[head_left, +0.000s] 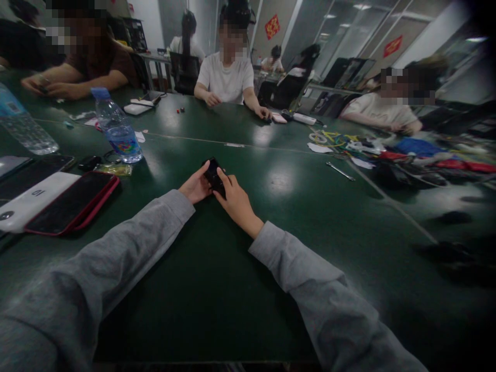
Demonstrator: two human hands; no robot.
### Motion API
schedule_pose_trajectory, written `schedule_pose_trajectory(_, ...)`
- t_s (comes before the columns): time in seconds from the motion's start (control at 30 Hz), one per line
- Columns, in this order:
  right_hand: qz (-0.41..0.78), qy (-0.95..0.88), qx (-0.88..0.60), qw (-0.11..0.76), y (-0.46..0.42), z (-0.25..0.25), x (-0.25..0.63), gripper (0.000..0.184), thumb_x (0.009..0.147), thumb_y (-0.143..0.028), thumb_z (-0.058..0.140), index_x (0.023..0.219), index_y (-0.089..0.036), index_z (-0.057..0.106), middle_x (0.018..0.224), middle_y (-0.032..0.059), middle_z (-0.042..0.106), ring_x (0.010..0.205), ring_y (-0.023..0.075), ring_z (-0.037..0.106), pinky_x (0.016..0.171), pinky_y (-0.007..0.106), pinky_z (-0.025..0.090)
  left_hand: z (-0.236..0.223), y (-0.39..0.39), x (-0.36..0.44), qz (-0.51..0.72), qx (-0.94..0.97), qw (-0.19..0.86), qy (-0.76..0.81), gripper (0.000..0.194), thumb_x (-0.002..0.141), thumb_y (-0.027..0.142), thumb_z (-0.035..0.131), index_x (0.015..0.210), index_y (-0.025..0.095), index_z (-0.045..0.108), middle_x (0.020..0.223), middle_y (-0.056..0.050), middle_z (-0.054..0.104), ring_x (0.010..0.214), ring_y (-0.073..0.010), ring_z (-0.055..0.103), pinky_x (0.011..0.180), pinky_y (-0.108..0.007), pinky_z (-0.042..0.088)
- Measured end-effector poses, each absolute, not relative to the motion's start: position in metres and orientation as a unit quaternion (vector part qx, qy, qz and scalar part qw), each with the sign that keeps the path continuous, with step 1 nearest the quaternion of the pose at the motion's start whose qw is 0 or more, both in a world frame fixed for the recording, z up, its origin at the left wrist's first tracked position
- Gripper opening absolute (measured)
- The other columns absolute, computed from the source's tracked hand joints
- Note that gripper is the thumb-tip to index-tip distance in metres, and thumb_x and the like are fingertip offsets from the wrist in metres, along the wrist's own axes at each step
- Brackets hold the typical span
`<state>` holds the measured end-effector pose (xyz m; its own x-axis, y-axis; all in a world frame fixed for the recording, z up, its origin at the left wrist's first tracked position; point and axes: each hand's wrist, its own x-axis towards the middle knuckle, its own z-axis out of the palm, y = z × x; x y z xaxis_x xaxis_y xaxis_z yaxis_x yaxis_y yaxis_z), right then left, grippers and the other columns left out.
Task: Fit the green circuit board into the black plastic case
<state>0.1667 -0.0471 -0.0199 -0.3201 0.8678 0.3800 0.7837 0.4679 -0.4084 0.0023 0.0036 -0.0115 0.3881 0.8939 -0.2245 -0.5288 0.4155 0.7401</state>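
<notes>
Both my hands meet over the middle of the dark green table, holding a small black object between them. My left hand grips its left side with curled fingers. My right hand wraps its right side, thumb and fingers closed on it. What the black object is, I cannot make out. Grey sleeves cover both my forearms.
A water bottle stands left of my hands, another bottle at the far left. A red-cased phone and a white power bank lie at left. A metal tool and cluttered parts lie at right. Other people sit across the table.
</notes>
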Motion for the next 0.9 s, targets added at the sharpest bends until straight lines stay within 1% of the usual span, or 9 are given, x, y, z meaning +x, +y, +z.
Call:
schedule_pose_trajectory(0.07,0.072,-0.81,-0.508,0.284,-0.0472,-0.0201,0.1669,0.074,0.1,-0.028,0.055,0.168,-0.029,0.025,0.14,0.018,0.055,0.112,0.0337,0.068,0.092,0.051,0.062,-0.0095,0.002,0.0032,0.46,0.284,0.78,0.314,0.045,0.097,0.053,0.069,0.119,0.015,0.076,0.112,-0.012,0.08,0.088,-0.0204,0.074,0.078,-0.031,0.057)
schedule_pose_trajectory(0.17,0.066,-0.812,-0.502,0.289,-0.0467,-0.0215,0.1679,0.075,0.101,-0.03,0.053,0.169,-0.032,0.021,0.14,0.0172,0.056,0.111,0.0338,0.068,0.09,0.052,0.063,-0.0077,0.0004,0.0043,0.472,0.277,0.776,0.313,0.04,0.096,0.047,0.071,0.12,0.015,0.075,0.112,-0.011,0.08,0.089,-0.0199,0.075,0.082,-0.031,0.058)
schedule_pose_trajectory(0.3,0.061,-0.816,-0.491,0.299,-0.0461,-0.0232,0.1687,0.074,0.103,-0.032,0.051,0.169,-0.031,0.019,0.139,0.0166,0.056,0.113,0.0328,0.068,0.09,0.049,0.064,-0.0072,-0.0004,0.0054,0.485,0.279,0.769,0.31,0.038,0.095,0.045,0.073,0.116,0.014,0.075,0.114,-0.011,0.08,0.095,-0.0208,0.075,0.093,-0.034,0.057)
schedule_pose_trajectory(0.37,0.063,-0.816,-0.489,0.302,-0.046,-0.0236,0.1686,0.073,0.103,-0.032,0.051,0.169,-0.031,0.019,0.139,0.016,0.056,0.115,0.0324,0.067,0.09,0.047,0.064,-0.0068,-0.0008,0.0059,0.488,0.28,0.768,0.306,0.035,0.095,0.044,0.072,0.112,0.013,0.076,0.114,-0.011,0.08,0.095,-0.0201,0.075,0.095,-0.034,0.057)
schedule_pose_trajectory(0.53,0.069,-0.814,-0.49,0.304,-0.0461,-0.0238,0.1679,0.072,0.103,-0.03,0.051,0.168,-0.029,0.023,0.139,0.0162,0.055,0.118,0.0331,0.067,0.089,0.047,0.064,-0.0049,-0.0021,0.0061,0.498,0.274,0.765,0.303,0.031,0.096,0.043,0.071,0.106,0.014,0.076,0.112,-0.011,0.08,0.09,-0.0182,0.075,0.09,-0.032,0.058)
schedule_pose_trajectory(0.73,0.085,-0.811,-0.496,0.298,-0.047,-0.0217,0.1674,0.076,0.101,-0.031,0.053,0.169,-0.033,0.019,0.139,0.016,0.055,0.116,0.0345,0.068,0.088,0.05,0.065,-0.004,-0.002,0.0055,0.491,0.283,0.759,0.319,0.043,0.092,0.051,0.075,0.116,0.015,0.074,0.113,-0.012,0.08,0.09,-0.0204,0.075,0.083,-0.033,0.058)
schedule_pose_trajectory(0.9,0.088,-0.811,-0.491,0.304,-0.0475,-0.0215,0.1681,0.077,0.102,-0.032,0.054,0.169,-0.035,0.018,0.141,0.0149,0.054,0.118,0.0338,0.067,0.09,0.05,0.065,-0.0031,-0.0029,0.0065,0.504,0.277,0.754,0.318,0.037,0.093,0.046,0.075,0.113,0.015,0.075,0.114,-0.012,0.079,0.094,-0.0209,0.075,0.088,-0.034,0.057)
